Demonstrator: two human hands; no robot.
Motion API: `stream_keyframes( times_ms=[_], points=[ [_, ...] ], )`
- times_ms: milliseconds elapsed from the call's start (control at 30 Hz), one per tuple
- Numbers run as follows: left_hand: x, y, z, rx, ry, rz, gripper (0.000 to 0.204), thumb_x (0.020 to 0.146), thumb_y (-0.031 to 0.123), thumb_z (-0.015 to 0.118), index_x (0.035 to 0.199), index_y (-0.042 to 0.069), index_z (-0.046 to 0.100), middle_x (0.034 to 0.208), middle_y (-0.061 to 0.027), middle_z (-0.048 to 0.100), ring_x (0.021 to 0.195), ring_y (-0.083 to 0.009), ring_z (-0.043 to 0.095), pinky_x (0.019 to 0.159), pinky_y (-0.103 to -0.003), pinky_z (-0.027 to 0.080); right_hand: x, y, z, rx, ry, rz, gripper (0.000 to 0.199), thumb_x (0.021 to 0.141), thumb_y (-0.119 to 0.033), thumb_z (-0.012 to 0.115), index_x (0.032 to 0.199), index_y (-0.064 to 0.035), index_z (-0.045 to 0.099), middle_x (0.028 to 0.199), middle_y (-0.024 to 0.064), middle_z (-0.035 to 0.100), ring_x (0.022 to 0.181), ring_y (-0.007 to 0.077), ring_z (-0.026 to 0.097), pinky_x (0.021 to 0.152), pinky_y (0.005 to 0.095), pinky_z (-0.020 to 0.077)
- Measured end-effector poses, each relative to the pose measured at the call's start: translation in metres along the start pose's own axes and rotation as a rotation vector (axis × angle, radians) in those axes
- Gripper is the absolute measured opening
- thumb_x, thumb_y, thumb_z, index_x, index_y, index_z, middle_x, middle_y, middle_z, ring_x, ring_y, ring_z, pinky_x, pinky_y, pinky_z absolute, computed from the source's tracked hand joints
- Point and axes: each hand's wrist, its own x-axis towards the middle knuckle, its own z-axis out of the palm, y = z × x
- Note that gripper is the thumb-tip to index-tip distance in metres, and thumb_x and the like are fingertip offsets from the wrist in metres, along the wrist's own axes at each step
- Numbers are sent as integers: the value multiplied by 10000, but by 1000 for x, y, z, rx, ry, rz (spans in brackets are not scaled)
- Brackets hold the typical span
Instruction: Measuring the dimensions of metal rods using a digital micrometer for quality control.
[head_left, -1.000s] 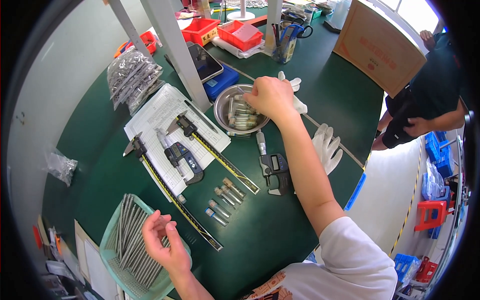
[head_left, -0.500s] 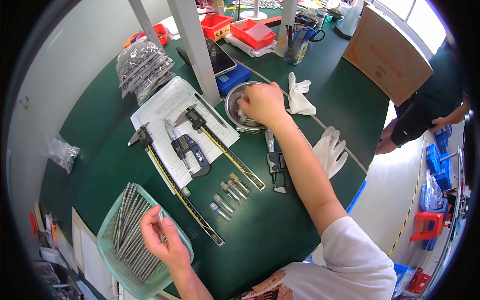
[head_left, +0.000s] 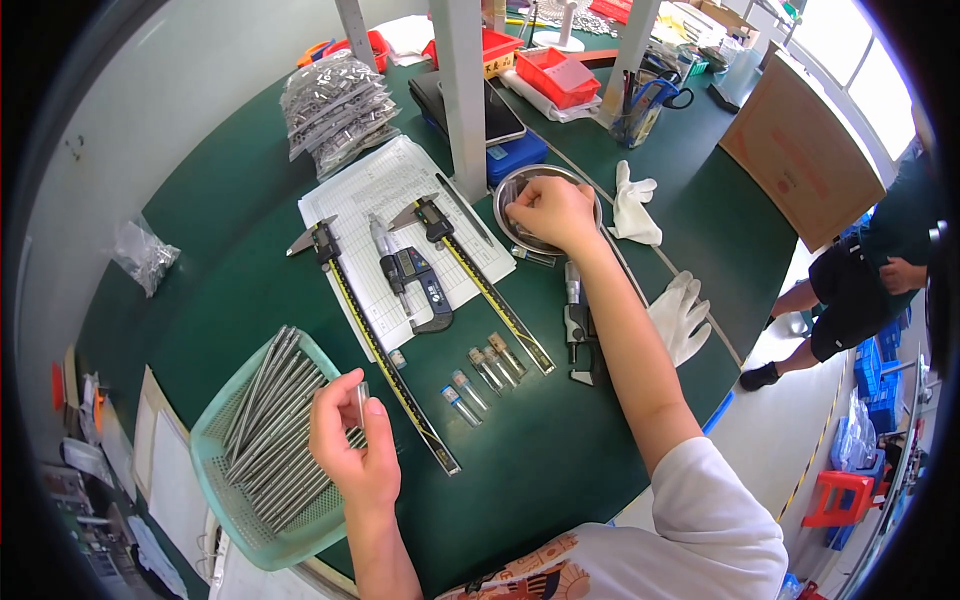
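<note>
My left hand [head_left: 355, 455] is closed around a small clear tube [head_left: 362, 402], held upright between thumb and fingers above the edge of a green basket [head_left: 207, 470] of metal rods [head_left: 280, 430]. My right hand [head_left: 555, 210] reaches into a round metal bowl [head_left: 499, 207], its fingers pinched together; whatever they hold is hidden. Small glass vials [head_left: 460, 404], some with brown stoppers, lie in a row on the table between my hands. A further vial [head_left: 533, 257] rests beside the bowl.
Two digital calipers [head_left: 378, 350] and a digital micrometer [head_left: 420, 285] lie over paper sheets [head_left: 345, 200]. Another micrometer [head_left: 574, 320] sits beside my right forearm. White gloves [head_left: 680, 318], bagged metal parts [head_left: 335, 105], a post [head_left: 461, 110] and a carton [head_left: 800, 150] surround them. A person [head_left: 865, 260] stands at right.
The view has shifted, so the table's things appear farther right. My right hand stays in the bowl. The tube in my left hand now shows more plainly and stands more upright.
</note>
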Motion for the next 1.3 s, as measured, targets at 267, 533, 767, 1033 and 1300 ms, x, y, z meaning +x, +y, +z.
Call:
stream_keyframes(
  times_ms=[267, 533, 767, 1033, 1300],
  points=[
    [0, 1, -1, 42, 7, 20, 217, 752, 102, 562, 947, 8, 556, 732, -23, 498, 609, -93, 433, 539, -216, 358, 4, -3, -40, 1452, -343, 66, 236, 778, -206, 385, 750, -2, 502, 704, 73, 489, 640, 157, 430, 702, 281, 377],
    [0, 3, 0, 35, -10, -1, 217, 751, 103, 557, 944, 4, 555, 718, -20, 481, 611, -94, 419, 538, -216, 345, -8, -21, -59, 1643, -701, -74, 199, 703, -267, 311, 633, -84, 350, 627, 57, 386, 608, 172, 386, 715, 342, 384],
    [-1, 2, 0, 38, 0, 4, 212, 751, 93, 548, 941, -3, 553, 716, -13, 477, 613, -86, 413, 542, -212, 340, -7, -11, -77, 1357, -345, -20, 204, 703, -238, 309, 628, -62, 382, 611, 45, 386, 566, 148, 361, 626, 292, 347],
    [-2, 2, 1, 52, -11, -25, 226, 757, 77, 533, 965, -10, 545, 757, -21, 485, 626, -83, 417, 564, -216, 345, -14, -14, -87, 1344, -455, -49, 209, 688, -243, 310, 584, -67, 355, 567, 25, 353, 531, 134, 326, 560, 264, 330],
    [-2, 2, 1, 45, -15, -37, 234, 756, 63, 531, 976, -13, 542, 766, -22, 483, 629, -80, 417, 562, -212, 339, -24, -25, -92, 1222, -491, -85, 275, 693, -268, 311, 565, -40, 396, 538, 39, 380, 505, 138, 335, 499, 245, 303]
  ],
)
